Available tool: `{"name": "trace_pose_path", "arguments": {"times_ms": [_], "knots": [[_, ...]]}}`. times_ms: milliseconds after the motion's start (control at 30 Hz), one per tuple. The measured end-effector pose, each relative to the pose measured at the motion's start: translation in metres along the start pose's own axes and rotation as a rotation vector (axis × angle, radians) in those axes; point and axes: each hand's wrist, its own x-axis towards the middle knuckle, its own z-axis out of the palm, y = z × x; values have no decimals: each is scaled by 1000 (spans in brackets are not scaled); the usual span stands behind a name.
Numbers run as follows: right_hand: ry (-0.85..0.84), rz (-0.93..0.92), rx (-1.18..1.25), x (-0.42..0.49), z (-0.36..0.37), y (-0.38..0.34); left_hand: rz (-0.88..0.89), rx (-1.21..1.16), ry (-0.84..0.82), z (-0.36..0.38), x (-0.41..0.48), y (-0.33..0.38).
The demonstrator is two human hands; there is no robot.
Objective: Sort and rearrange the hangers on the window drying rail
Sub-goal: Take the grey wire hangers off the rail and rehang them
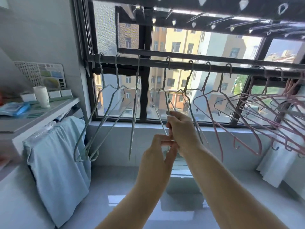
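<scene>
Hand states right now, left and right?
Left hand: pinching the grey-green hanger at its lower wire.
Right hand: gripping the same hanger higher up.

I see a dark metal drying rail (181, 64) running across the window. Hooked over it from the left hang three pale green wire hangers (133, 126), then two grey wire hangers (165, 80), then pink wire hangers (219, 146) crowding together toward the right end. At far left, a white shelf (49, 111) bears a white cup (42, 96) and a blue packet (18, 109).
</scene>
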Motion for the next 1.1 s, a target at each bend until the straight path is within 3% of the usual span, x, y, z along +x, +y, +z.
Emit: {"name": "trace_pose_path", "arguments": {"times_ms": [133, 367, 600, 800, 933, 1100], "knots": [[31, -78, -42, 7, 14, -7, 72, 64, 32, -5, 5, 3], [-11, -51, -111, 30, 18, -43, 170, 64, 67, -9, 27, 5], [-23, 102, -124, 43, 16, -17, 108, 15, 10, -3, 20, -16], [-180, 228, -185, 13, 0, 11, -31, -122, -122, -12, 0, -40], [-274, 228, -400, -12, -25, 19, -33, -2, -105, -26, 1, -58], [-247, 37, -859, -47, -52, 22, -127, 90, -184, -43, 7, -77]]}}
